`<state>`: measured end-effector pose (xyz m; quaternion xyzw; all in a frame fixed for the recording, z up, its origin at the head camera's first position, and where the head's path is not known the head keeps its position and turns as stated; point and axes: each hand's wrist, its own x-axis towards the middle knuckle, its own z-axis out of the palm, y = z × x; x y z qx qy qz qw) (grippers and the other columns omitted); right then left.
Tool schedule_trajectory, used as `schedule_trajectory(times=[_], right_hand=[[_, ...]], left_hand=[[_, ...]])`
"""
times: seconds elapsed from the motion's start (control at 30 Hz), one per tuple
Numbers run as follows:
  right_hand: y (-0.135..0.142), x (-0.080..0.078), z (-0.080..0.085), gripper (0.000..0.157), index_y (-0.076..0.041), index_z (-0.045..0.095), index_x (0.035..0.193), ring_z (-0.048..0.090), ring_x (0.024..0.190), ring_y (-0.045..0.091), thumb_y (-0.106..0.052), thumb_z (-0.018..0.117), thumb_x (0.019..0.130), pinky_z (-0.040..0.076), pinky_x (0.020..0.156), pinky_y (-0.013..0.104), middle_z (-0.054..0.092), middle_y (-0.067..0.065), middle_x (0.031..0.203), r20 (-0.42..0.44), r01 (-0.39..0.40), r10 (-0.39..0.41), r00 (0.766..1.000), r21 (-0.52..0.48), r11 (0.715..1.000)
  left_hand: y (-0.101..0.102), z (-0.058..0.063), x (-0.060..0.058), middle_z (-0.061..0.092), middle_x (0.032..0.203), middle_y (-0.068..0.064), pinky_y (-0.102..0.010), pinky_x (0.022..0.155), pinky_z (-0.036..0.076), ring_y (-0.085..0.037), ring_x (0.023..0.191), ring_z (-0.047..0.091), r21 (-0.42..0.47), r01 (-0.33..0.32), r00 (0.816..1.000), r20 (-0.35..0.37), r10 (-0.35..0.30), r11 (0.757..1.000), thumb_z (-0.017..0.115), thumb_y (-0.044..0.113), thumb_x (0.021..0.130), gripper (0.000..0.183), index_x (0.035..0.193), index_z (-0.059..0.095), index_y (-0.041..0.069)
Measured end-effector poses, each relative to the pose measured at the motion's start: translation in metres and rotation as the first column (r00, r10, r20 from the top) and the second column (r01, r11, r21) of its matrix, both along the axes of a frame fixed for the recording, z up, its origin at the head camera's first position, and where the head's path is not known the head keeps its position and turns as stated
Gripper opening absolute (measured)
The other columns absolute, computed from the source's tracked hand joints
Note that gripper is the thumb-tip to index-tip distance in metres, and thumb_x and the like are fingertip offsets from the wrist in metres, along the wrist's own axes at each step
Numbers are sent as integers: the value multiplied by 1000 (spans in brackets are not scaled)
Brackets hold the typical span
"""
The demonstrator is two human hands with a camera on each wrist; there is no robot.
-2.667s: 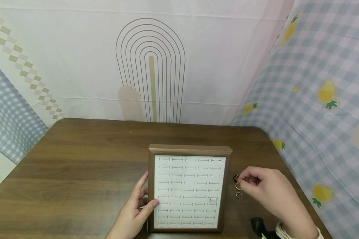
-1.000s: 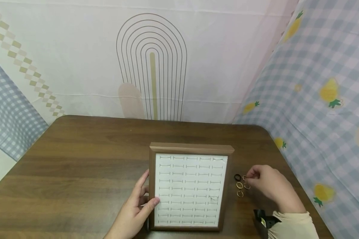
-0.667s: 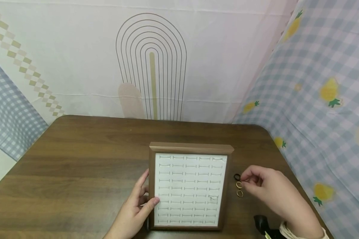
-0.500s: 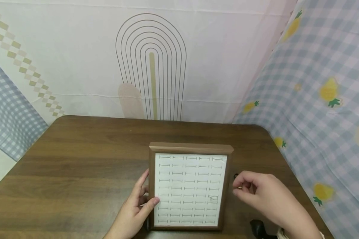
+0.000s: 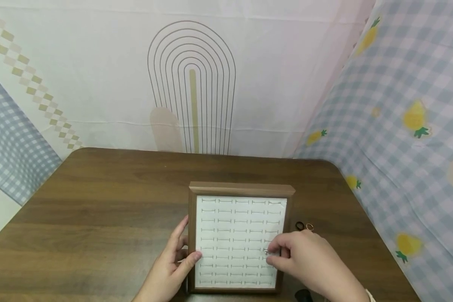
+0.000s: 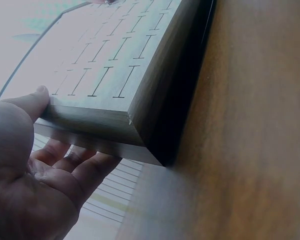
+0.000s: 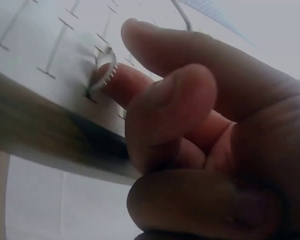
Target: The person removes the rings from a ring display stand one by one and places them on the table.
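My left hand (image 5: 170,262) grips the left side of a wood-framed ring display (image 5: 241,190), thumb on the front edge and fingers behind it. Its white slotted panel (image 6: 97,75) faces up at a tilt in the left wrist view. A silver ring (image 7: 108,70) with a beaded edge stands in a slot near the panel's right side. My right hand (image 5: 305,260) has its thumb and forefinger around that ring; one fingertip overlaps it in the right wrist view. I cannot tell whether they pinch it.
On the brown wooden table (image 5: 109,226), right of the frame, lie a black ring (image 5: 300,226) and a gold ring (image 5: 309,227). My right hand covers the spot below them. A black object (image 5: 303,295) shows under my right forearm. Patterned cloths (image 5: 268,84) hang behind and beside the table.
My right hand has left the loose rings on the table and moved left and down to the silver ring on the display. My left hand keeps its grip on the frame.
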<state>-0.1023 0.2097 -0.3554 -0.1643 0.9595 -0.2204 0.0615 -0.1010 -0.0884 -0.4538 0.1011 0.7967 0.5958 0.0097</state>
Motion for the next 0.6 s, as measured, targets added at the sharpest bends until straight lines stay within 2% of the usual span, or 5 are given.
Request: schedule_trajectory(times=[0.17, 0.3, 0.43, 0.6], right_hand=[[-6, 1, -4, 13, -34, 71, 78, 42, 52, -5, -30, 82, 83, 38, 51, 20, 45, -24, 57, -42, 30, -29, 999, 42, 999], [-9, 1, -6, 22, -35, 66, 71, 39, 52, -5, -22, 80, 82, 36, 49, 20, 42, -24, 56, -105, 43, -34, 994, 84, 996], [-7, 0, -7, 26, -34, 60, 69, 38, 53, -5, -17, 77, 80, 35, 48, 20, 40, -24, 56, -143, 10, 4, 990, 94, 996], [-1, -3, -6, 26, -34, 59, 71, 39, 53, -5, -19, 77, 82, 36, 50, 20, 40, -23, 58, -97, -53, 56, 994, 41, 998]], left_hand=[[0, -1, 0, 66, 108, -7, -27, 74, 57, -14, 91, 67, 0, 1, 1000, -14, -1, 1000, 70, 15, 96, 79, 158, 25, 31], [0, -2, 0, 67, 109, -7, -27, 74, 57, -14, 91, 67, 2, -3, 1000, -16, 3, 1000, 70, 15, 96, 79, 158, 25, 31], [0, -2, 0, 67, 109, -7, -26, 73, 57, -14, 91, 67, 2, -7, 1000, -13, 7, 1000, 70, 15, 96, 79, 158, 25, 32], [1, -2, 1, 66, 110, -8, -27, 73, 57, -16, 91, 67, -3, -10, 1000, -5, 9, 1000, 71, 16, 96, 79, 158, 25, 33]])
